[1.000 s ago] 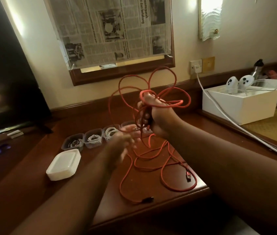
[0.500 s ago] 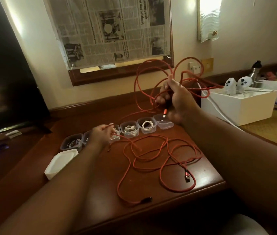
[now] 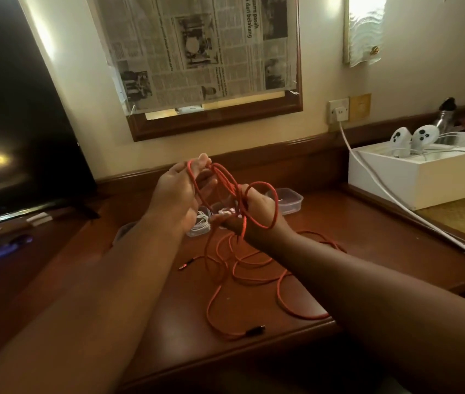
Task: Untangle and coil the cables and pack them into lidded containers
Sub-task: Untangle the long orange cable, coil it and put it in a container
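Above the counter [image 3: 367, 251], loops of the red cable [image 3: 227, 183] were held in the left hand [image 3: 178, 191] and squeezed tight in the right hand [image 3: 254, 211]. More cable was left lying below, near the clear containers [image 3: 289, 200].

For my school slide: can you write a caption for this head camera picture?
Two hands, left hand and right hand, hold loops of a long red braided cable above a brown wooden desk.
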The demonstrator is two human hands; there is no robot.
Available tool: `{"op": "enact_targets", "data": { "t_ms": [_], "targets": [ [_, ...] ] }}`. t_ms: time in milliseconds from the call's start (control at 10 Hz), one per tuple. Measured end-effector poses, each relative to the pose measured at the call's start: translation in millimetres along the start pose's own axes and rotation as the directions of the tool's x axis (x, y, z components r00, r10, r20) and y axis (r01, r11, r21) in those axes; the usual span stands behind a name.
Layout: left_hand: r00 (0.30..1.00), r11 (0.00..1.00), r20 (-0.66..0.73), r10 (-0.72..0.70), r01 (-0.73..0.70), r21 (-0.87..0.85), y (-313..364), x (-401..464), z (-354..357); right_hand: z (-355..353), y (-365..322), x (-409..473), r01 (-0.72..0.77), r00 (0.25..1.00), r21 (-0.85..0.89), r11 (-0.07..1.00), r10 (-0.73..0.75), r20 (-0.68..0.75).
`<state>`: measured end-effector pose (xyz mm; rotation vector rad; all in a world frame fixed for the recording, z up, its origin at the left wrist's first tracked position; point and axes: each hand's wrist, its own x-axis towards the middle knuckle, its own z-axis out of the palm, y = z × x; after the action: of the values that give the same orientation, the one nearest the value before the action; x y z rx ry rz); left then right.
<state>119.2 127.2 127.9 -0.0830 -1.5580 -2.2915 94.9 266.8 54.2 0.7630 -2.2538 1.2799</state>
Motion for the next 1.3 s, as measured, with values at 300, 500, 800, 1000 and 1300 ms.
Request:
{"op": "enact_targets", "data": {
  "t_ms": [300, 500, 800, 1000, 1300],
  "targets": [
    [0.984, 0.986, 0.081, 0.156, -0.15, -0.078, 13, -11, 4, -14, -17, 19, -0.16, 0.985, 0.227, 0.961, 0.171, -0.033],
    [0.955, 0.849, 0.14, 0.261, -0.296, 0.438, -32, -10, -34, -35, -32, 24, -0.357, 0.899, 0.57, 0.74, 0.437, -0.004],
    [0.964, 0.697, 0.255, -0.076, -0.132, 0.705, -79, -6, -76, -47, -44, 30, -0.329, 0.897, 0.772, 0.544, 0.436, 0.075],
    [0.995, 0.946, 0.095, -0.04, 0.007, 0.323, -42, 7, -89, -66, -38, 21, -0.555, 0.817, 0.509, 0.657, 0.316, 0.483],
    [0.917, 0.972, 0.386, -0.095, 0.001, 0.236, -3, -14, -93, -49, -45, -11, -0.173, 0.278, -0.099, 0.98, 0.145, 0.95]
  ]
}}
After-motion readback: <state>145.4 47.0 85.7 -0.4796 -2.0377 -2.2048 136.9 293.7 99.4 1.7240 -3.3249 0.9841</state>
